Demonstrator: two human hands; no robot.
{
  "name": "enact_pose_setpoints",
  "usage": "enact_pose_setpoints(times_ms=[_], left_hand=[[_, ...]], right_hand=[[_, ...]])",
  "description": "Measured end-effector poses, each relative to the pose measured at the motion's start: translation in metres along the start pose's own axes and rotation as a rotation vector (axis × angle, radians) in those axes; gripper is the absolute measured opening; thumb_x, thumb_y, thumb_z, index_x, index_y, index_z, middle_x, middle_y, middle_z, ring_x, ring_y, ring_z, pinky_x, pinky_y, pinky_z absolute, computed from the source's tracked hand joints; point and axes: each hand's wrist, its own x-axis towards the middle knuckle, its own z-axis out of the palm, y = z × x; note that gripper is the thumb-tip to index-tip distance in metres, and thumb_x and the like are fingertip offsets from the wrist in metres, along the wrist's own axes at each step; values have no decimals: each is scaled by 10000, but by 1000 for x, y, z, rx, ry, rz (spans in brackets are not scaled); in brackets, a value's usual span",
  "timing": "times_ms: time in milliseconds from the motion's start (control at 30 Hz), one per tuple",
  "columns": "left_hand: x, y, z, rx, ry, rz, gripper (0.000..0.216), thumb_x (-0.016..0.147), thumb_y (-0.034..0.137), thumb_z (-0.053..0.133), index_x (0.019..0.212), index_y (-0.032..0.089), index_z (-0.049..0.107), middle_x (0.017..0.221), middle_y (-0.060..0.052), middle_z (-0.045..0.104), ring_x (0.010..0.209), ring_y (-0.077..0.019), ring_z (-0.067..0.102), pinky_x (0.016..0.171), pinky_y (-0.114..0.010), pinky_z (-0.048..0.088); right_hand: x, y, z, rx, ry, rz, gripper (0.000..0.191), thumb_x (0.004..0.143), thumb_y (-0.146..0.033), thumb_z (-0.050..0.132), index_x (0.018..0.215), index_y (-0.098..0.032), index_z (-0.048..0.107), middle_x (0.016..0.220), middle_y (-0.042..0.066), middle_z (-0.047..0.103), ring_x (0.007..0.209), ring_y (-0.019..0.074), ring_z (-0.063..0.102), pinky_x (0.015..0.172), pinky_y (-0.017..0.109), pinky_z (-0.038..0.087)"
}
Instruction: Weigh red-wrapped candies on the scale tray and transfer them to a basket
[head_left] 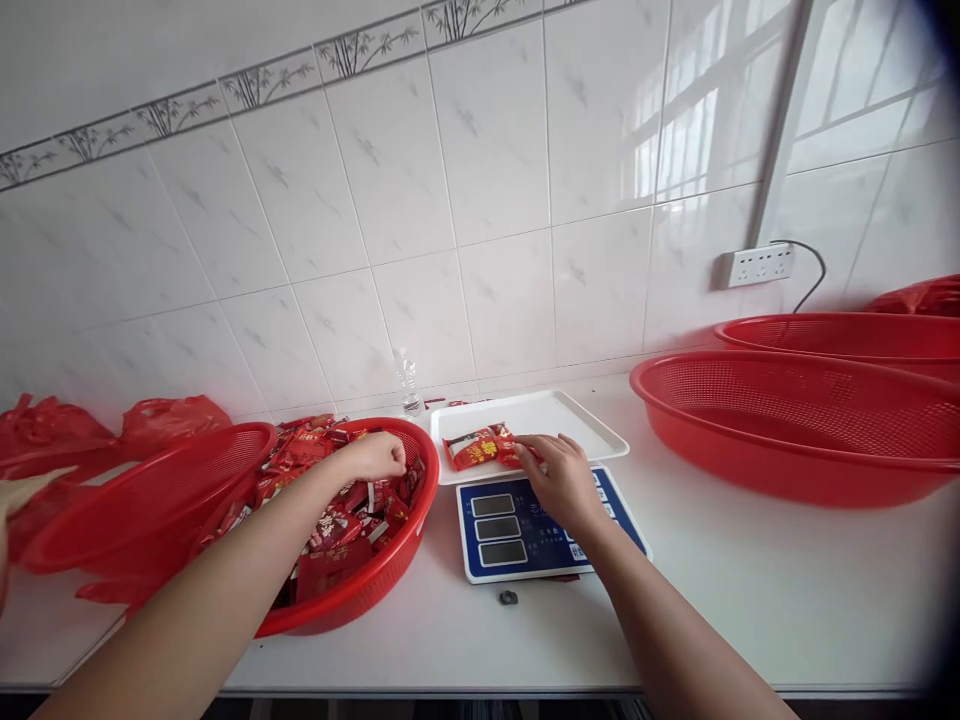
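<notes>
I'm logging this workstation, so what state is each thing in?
Packet basket: heaped
Tray packets: lying flat
White tray: partly covered
Scale: displays dark, no digits visible
Clear bottle: upright
Right front basket: upright
Left hand: curled
Right hand: at tray packets, grip unclear

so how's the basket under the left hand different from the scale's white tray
Colour: the basket is red, the tray white.
Shape: the basket is rounded and deep; the tray is rectangular and shallow.
Load: the basket is heaped with red packets; the tray shows far fewer, towards its left side.
Shared: both hold red packets.
</notes>
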Motion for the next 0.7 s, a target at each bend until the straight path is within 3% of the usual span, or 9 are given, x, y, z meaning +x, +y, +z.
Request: enact_pose_setpoints(times_ms=[100, 400, 567, 700], left_hand=[[-8, -4, 9, 59, -116, -7, 67, 568, 204, 569, 615, 178, 609, 639, -18, 634, 603, -175, 560, 530, -232, 368], [-8, -7, 16, -66, -225, -30, 421, 425, 105, 598, 838, 184, 625, 692, -30, 662, 608, -219, 584, 477, -239, 379], [-5, -6, 25, 84, -203, -23, 255, 479, 187, 629, 732, 172, 660, 689, -52, 659, 591, -202, 565, 533, -256, 399], [-5, 0, 32, 276, -252, -64, 277, 566, 229, 595, 827, 189, 677, 803, -68, 678, 672, -207, 587, 583, -256, 415]], right_hand=[[0, -1, 0, 3, 14, 9, 290, 871, -366, 382, 881, -241, 643, 926, 46, 692, 863, 205, 610, 861, 400, 370], [0, 0, 2, -11, 7, 34, 305, 864, -383, 385, 885, -223, 644, 895, 55, 696, 858, 223, 612, 811, 382, 393], [0, -1, 1, -32, -3, 32, 310, 861, -378, 380, 867, -216, 645, 851, 55, 700, 799, 218, 621, 774, 364, 407], [1, -5, -1, -47, -12, 36, 316, 864, -374, 374, 867, -207, 642, 847, 55, 700, 796, 211, 623, 750, 346, 414]])
